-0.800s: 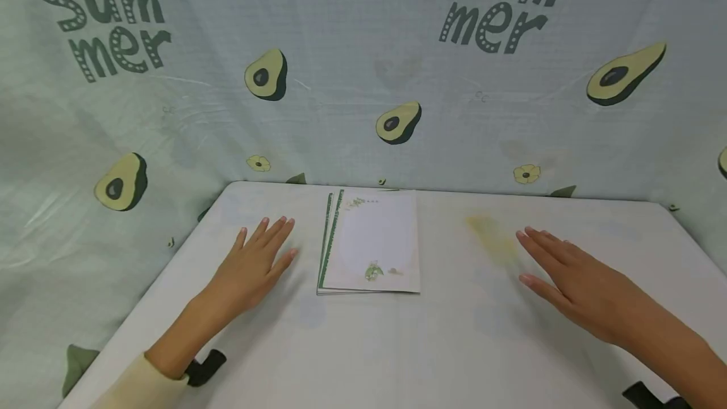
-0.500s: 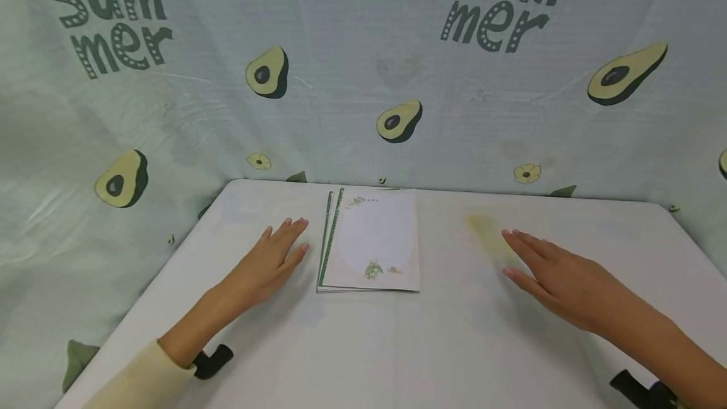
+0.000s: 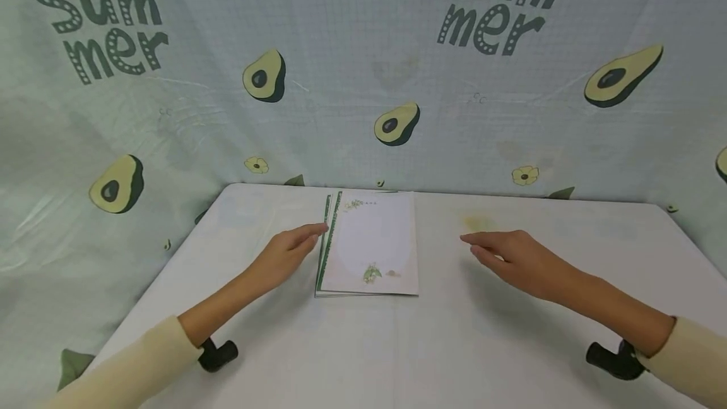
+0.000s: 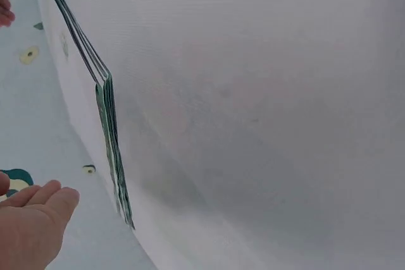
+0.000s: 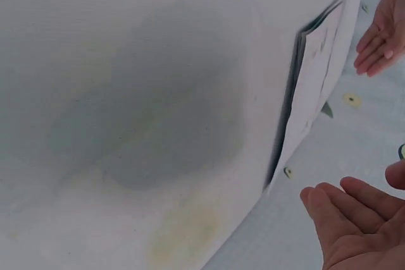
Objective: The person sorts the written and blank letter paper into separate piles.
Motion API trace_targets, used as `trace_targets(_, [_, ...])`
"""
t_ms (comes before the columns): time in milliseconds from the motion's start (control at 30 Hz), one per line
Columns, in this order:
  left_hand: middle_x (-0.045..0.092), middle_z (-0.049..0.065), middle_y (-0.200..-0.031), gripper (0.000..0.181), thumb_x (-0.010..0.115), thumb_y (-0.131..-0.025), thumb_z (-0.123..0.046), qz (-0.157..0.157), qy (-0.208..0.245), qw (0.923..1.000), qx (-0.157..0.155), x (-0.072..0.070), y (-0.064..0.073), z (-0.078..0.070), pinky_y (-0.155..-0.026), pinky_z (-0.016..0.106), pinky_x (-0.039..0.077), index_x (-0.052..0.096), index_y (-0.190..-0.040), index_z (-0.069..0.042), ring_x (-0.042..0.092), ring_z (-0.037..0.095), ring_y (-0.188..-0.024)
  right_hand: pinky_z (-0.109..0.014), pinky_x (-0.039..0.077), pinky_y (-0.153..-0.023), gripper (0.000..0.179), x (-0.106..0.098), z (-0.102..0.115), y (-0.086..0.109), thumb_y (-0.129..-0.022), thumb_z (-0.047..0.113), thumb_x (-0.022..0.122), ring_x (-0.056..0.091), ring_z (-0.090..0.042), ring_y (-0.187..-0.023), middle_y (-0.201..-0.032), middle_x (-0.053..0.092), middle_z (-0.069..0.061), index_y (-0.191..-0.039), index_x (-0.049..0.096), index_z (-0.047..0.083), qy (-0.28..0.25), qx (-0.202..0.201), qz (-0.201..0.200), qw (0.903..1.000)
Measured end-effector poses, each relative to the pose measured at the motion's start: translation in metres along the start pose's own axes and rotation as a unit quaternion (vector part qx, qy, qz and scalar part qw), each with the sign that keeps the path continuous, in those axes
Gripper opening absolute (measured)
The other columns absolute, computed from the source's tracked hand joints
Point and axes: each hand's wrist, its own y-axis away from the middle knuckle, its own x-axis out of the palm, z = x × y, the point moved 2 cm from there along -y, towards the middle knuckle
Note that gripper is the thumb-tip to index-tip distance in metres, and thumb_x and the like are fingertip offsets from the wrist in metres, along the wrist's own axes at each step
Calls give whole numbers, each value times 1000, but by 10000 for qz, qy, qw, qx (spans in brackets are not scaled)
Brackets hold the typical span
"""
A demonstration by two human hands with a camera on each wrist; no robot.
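Backdrop cloth (image 3: 329, 24), pale and printed with "Summer" lettering, covers the wall behind the work area and the left side. Before it stands the white bench (image 3: 363, 352). Two cream sleeves (image 3: 130, 358) reach over the bench from the near side. The stack of printed sheets (image 3: 375, 238) lies flat on the bench, toward the far edge and left of centre; its lower sheets project slightly at the left.

State of the hands: both unloaded, fingers extended, raised above the bench. The left hand (image 3: 286, 251) is at the stack's left edge; its fingertips overlap that edge in the head view, while the left wrist view shows them apart from it. The right hand (image 3: 514, 260) is to the right of the stack, well apart, its shadow below.

A black mount (image 3: 616, 361) is fitted at each wrist. A yellow stain (image 3: 477, 223) marks the bench just beyond the right fingertips.
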Motion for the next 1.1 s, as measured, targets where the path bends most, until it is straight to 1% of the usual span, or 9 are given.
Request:
trace_targets(100, [54,8,-135,38,47,-101,-22,59,590,9982,-116,1,-6,3,-103,42,45,52,-135,-6,50,21,-125,-38,55,-89,33,-1,-1,-13,-101,31,47,61,-18,-111,-122,64,-2,-126,61,14,-613,149,34,9980])
trace_targets(200, [54,12,-135,38,50,-100,-20,159,1202,9918,-396,1,-11,7,-101,37,46,52,-134,-3,52,22,-123,-35,55,-88,28,0,-3,-23,-100,27,50,63,-16,-106,-118,66,-3,-121,64,14,-1091,414,73,9931])
trace_targets(300, [53,16,-135,39,52,-99,-18,205,1579,9854,-608,0,-17,13,-98,32,49,51,-133,1,53,25,-121,-33,55,-89,26,2,-6,-34,-99,23,53,64,-17,-105,-117,66,-6,-118,64,11,-1681,676,202,9832])
trace_targets(467, [54,21,-130,38,54,-97,-12,62,1568,9855,-643,-7,-31,21,-91,29,54,51,-131,5,57,31,-113,-33,55,-90,28,11,-10,-50,-98,20,55,64,-27,-105,-116,64,-16,-118,61,3,-2804,1025,516,9530])
trace_targets(633, [57,20,-126,36,57,-95,-10,20,1557,9835,-920,-14,-40,26,-89,31,55,53,-127,6,59,28,-109,-31,56,-88,29,25,-11,-61,-97,17,55,63,-30,-102,-115,63,-18,-119,59,-1,-3333,1469,664,9289])
trace_targets(700, [57,21,-125,36,58,-94,-9,97,1570,9825,-996,-14,-44,27,-90,32,55,53,-126,7,59,30,-109,-33,56,-88,27,29,-11,-64,-96,14,55,63,-30,-101,-114,64,-19,-118,59,-2,-3367,1561,633,9264])
trace_targets(833, [56,25,-121,36,60,-93,-7,280,1549,9825,-995,-9,-52,28,-90,33,55,53,-125,9,60,32,-106,-33,56,-86,23,35,-12,-73,-95,10,56,65,-27,-97,-109,65,-19,-114,62,-2,-3252,1661,469,9298])
trace_targets(967, [59,22,-115,35,62,-91,-5,363,1448,9822,-1137,-1,-61,30,-87,32,56,55,-122,8,63,27,-100,-32,56,-86,22,45,-16,-81,-93,9,59,66,-23,-95,-107,67,-17,-111,64,-3,-3277,1757,460,9271])
trace_targets(1100, [63,17,-112,31,64,-91,-7,334,1060,9848,-1337,4,-69,32,-84,31,56,59,-119,5,63,21,-95,-29,56,-86,24,54,-19,-87,-90,14,65,67,-18,-94,-103,69,-10,-111,66,1,-2985,1881,452,9346])
